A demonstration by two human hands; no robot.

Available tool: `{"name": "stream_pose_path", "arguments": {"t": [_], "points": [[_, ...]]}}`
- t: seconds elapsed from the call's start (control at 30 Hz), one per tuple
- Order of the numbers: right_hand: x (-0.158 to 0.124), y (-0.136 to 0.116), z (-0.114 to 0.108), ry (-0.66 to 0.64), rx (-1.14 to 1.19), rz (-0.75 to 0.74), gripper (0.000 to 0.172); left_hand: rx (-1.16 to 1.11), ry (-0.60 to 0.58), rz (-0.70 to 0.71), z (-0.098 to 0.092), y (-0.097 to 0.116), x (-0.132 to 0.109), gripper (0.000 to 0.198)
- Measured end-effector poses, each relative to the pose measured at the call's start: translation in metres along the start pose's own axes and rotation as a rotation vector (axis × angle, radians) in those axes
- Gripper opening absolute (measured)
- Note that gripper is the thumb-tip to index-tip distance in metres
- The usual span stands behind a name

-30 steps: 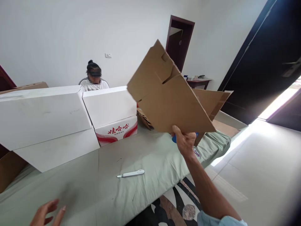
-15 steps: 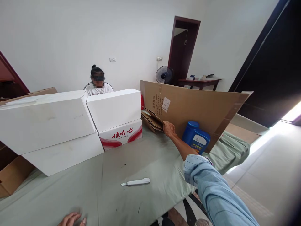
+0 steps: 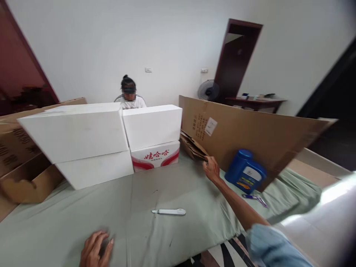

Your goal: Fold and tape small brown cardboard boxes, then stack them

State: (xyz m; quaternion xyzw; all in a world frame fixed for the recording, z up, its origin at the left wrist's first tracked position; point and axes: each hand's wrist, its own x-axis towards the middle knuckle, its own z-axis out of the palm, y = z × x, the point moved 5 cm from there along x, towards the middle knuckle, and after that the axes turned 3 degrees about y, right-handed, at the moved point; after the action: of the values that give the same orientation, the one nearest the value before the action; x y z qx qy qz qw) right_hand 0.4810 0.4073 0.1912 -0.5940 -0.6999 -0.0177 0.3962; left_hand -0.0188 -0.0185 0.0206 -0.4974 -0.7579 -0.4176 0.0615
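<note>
My right hand (image 3: 211,169) reaches out and is closed on the near end of a stack of folded cardboard (image 3: 194,147). That stack lies between the white boxes and a large upright cardboard sheet (image 3: 244,124). Just right of the hand stands a blue plastic jug (image 3: 244,174), with another blue container shape beside it. My left hand (image 3: 96,250) rests low on the green cloth, its fingers apart and nothing in it. A white utility knife (image 3: 171,211) lies on the cloth between my hands, touched by neither.
White boxes (image 3: 80,135) stand stacked at left, beside another white box (image 3: 152,126) on a red-and-white printed carton (image 3: 155,156). Open brown cartons (image 3: 36,185) sit at far left. Behind the boxes is a person (image 3: 129,94). A purple pen-like item (image 3: 251,197) lies near the jug.
The view has swung left, so the scene sits further right. My left hand shows more fully. My right hand keeps its hold on the cardboard, and the purple item by the jug is now uncovered.
</note>
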Motion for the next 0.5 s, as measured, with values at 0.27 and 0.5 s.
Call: {"name": "stream_pose_path", "arguments": {"t": [0.27, 0.5], "points": [[-0.153, -0.123, 0.051, -0.263, 0.385, -0.631, 0.042, -0.022, 0.042, -0.001, -0.019, 0.05, 0.019, 0.013], [-0.21, -0.149, 0.076, -0.25, 0.347, -0.907, 0.04, -0.048, 0.012, -0.076, -0.02, 0.053, 0.02, 0.015]]}}
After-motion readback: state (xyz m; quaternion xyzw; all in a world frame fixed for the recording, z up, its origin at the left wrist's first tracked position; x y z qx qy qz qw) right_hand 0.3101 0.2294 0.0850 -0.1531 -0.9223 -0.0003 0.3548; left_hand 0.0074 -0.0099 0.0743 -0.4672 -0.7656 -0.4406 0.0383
